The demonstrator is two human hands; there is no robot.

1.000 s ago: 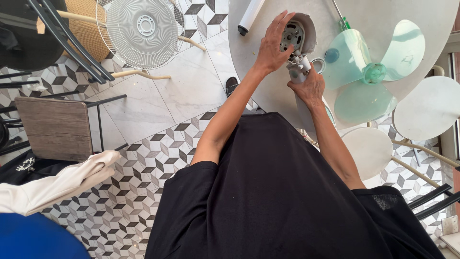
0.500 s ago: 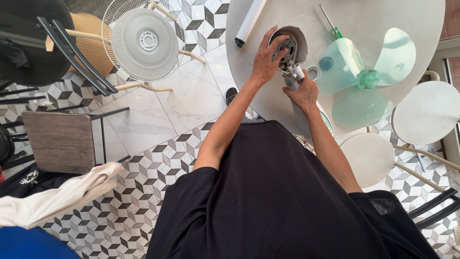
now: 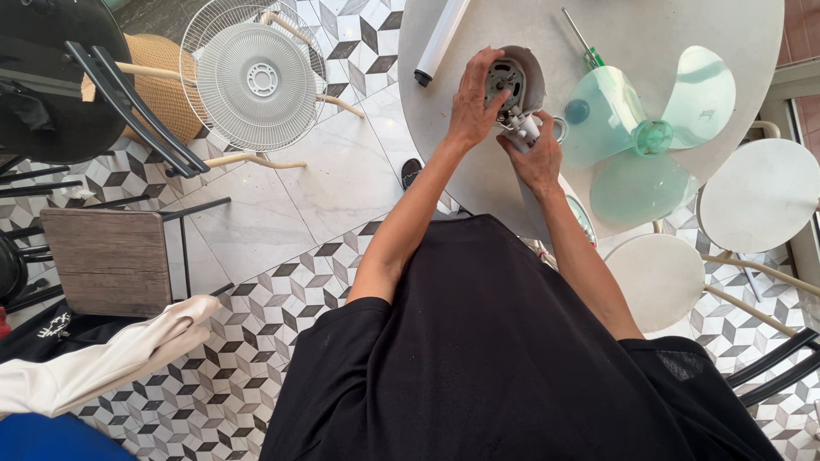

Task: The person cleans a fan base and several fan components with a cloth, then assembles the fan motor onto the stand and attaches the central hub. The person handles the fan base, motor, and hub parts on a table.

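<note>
Both hands work on a fan motor housing at the near edge of the round surface.

The left hand reaches forward on a straight arm, its fingers curled over the rim of the grey motor housing, gripping it. The right hand, wrist bent, closes around the white neck just below the housing. Right of the housing lies a pale green fan blade. The right fingertips are hidden behind the neck; the housing's far side is covered.

Left hand and right hand on fan motor housing, round table
</note>
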